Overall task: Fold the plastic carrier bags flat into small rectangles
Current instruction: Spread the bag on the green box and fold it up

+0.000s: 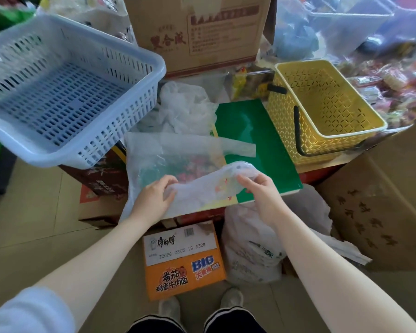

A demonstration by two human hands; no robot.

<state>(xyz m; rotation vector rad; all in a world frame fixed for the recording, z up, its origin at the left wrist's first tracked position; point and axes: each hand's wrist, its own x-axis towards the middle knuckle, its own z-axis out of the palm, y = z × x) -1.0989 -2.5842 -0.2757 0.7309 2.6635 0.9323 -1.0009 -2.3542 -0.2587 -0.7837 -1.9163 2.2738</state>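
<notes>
A thin translucent white carrier bag (178, 155) lies spread over a green-topped box (262, 145), with one handle strip reaching right. Its near edge is lifted into a fold between both hands. My left hand (154, 198) rests on the bag's near left part, fingers curled over the plastic. My right hand (257, 188) pinches the bunched right end of that fold above the green surface. Another crumpled clear bag (185, 106) sits behind it.
A blue slotted basket (65, 92) stands at the left, a yellow basket (322, 109) with a black handle at the right. Cardboard boxes stand behind and at right. An orange noodle carton (183, 263) and a stuffed white bag (252, 248) lie on the floor by my feet.
</notes>
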